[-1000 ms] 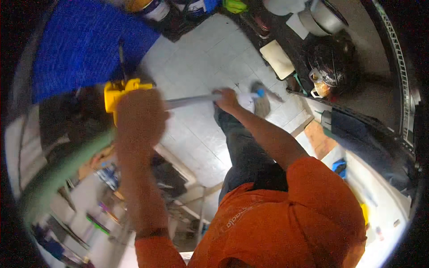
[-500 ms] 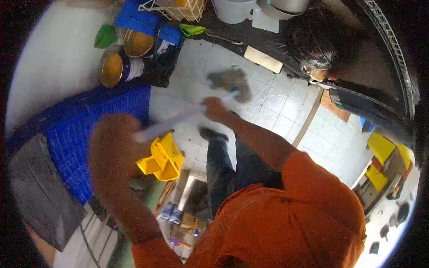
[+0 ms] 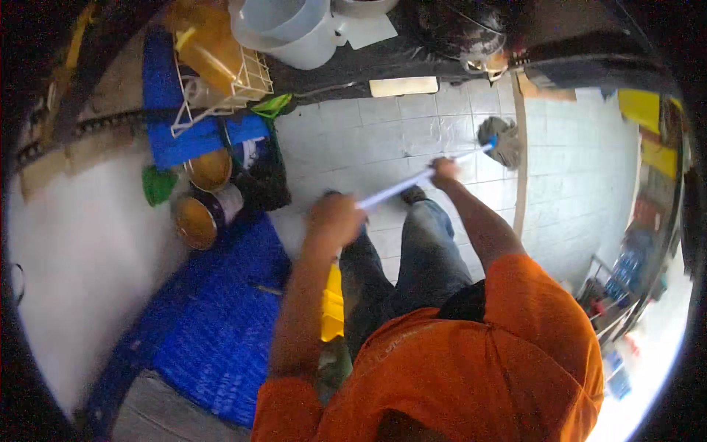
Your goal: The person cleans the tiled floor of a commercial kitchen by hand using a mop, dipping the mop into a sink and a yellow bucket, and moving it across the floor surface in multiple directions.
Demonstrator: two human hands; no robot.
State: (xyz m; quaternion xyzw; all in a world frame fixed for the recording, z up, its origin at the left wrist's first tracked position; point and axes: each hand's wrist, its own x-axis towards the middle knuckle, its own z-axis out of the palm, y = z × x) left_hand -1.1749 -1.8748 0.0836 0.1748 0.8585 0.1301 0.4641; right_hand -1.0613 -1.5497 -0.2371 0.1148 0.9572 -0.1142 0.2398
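Observation:
Both my hands are closed around the white handle of a mop (image 3: 394,192). My left hand (image 3: 335,221) grips its upper end, close to my body. Farther down the pole, my right hand (image 3: 445,173) is wrapped around it. The mop's grey string head (image 3: 504,141) lies on the pale tiled floor (image 3: 346,151) at the right, next to a brown strip in the floor. A blue connector joins the head to the pole. My feet stand on the tiles below the handle.
A blue woven covering (image 3: 221,331) lies at the left, with paint-type cans (image 3: 196,221) beyond it. A yellow mop bucket (image 3: 333,306) is partly behind my left arm. Along the far side stand a white wire rack (image 3: 254,77), a translucent bucket (image 3: 294,37) and a dark counter.
The mop head has swept from the middle of the floor to the right, up to the brown strip. Both hands moved right with the handle, and my view has turned.

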